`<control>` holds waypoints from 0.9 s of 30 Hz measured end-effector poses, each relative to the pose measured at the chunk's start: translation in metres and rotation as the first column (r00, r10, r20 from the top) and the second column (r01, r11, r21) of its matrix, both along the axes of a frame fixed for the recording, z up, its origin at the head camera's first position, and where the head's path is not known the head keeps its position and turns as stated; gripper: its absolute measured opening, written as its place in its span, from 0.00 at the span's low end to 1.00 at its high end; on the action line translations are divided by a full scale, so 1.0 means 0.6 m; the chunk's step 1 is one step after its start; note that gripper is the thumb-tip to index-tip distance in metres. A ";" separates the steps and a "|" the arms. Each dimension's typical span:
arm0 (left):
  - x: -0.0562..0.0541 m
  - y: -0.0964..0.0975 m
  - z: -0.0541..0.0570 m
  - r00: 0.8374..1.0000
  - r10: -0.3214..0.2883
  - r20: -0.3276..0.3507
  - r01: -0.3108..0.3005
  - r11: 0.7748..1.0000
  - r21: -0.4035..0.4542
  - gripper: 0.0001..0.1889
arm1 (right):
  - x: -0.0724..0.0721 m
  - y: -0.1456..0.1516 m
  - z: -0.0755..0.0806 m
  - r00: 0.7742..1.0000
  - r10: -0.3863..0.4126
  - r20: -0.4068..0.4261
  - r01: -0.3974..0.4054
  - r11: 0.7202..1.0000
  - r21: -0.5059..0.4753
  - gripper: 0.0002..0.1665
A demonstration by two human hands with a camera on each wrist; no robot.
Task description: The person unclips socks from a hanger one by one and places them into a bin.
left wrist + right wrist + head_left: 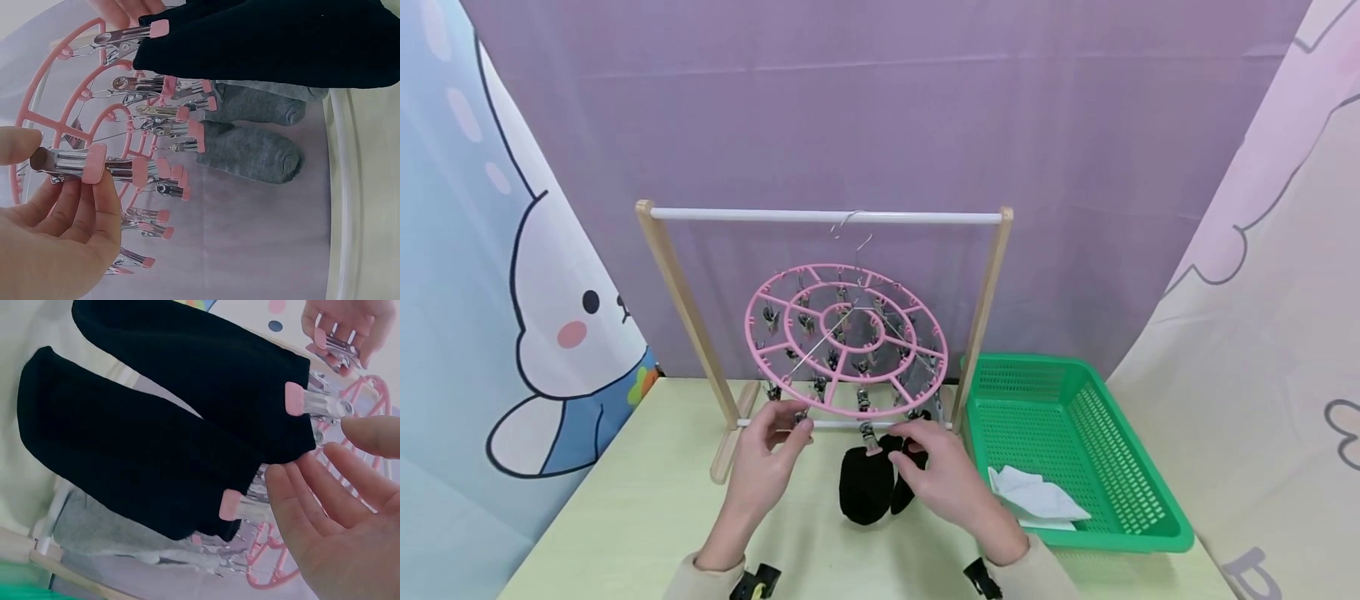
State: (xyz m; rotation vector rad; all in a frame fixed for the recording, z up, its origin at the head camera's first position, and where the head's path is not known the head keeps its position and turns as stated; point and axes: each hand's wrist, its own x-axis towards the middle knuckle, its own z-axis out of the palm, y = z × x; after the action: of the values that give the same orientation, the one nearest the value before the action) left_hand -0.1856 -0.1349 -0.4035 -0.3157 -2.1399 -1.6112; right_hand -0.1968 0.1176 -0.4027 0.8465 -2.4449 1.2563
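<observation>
A round pink clip hanger [842, 411] hangs by its hook from a rack's white bar [737, 216]. My left hand [762, 468] is at its front left edge, pinching a metal clothes clip [70, 164] with pink tips between thumb and fingers; no cloth shows in that clip. Two black socks [131, 450] hang from clips at the front. Beside them is my right hand [946, 473], fingers extended by the socks' clipped edge and thumb apart. Whether the fingertips touch the cloth, I cannot tell. Grey socks [250, 153] hang farther back, seen in the left wrist view.
To the right stands a green basket [1142, 467], holding white cloth [1037, 497] near its front. The rack's wooden posts [688, 317] flank the hanger on both sides. Several other clips [771, 317] dangle from the rings. A purple curtain [880, 125] hangs behind.
</observation>
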 end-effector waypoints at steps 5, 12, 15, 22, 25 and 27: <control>0.000 0.000 -0.002 1.000 -0.002 -0.002 0.002 1.000 0.005 0.11 | 0.001 -0.008 -0.018 0.997 0.032 0.065 -0.031 0.999 -0.022 0.17; -0.002 0.000 -0.003 1.000 -0.010 -0.016 0.010 1.000 0.010 0.11 | 0.001 -0.025 -0.045 0.976 0.049 0.211 -0.029 0.995 -0.099 0.16; -0.003 -0.001 -0.002 1.000 -0.012 -0.016 0.012 1.000 0.011 0.12 | 0.001 -0.031 -0.052 0.965 0.048 0.256 -0.017 0.993 -0.120 0.16; -0.001 -0.003 0.000 0.999 0.017 -0.028 -0.018 0.999 -0.034 0.12 | 0.001 -0.033 -0.055 0.953 0.049 0.299 -0.004 0.989 -0.148 0.08; 0.000 -0.003 -0.001 0.998 0.038 -0.049 -0.040 0.998 -0.056 0.13 | 0.003 -0.030 -0.052 0.953 0.054 0.298 -0.010 0.989 -0.147 0.06; 0.001 -0.002 -0.001 0.995 0.056 -0.083 -0.062 0.995 -0.072 0.13 | 0.004 -0.028 -0.048 0.953 0.064 0.296 -0.020 0.989 -0.148 0.06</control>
State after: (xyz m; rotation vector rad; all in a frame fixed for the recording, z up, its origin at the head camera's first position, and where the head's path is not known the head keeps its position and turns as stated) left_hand -0.1850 -0.1361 -0.4044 -0.3317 -2.1308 -1.4640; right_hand -0.1946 0.1011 -0.4318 0.7168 -2.5315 1.6630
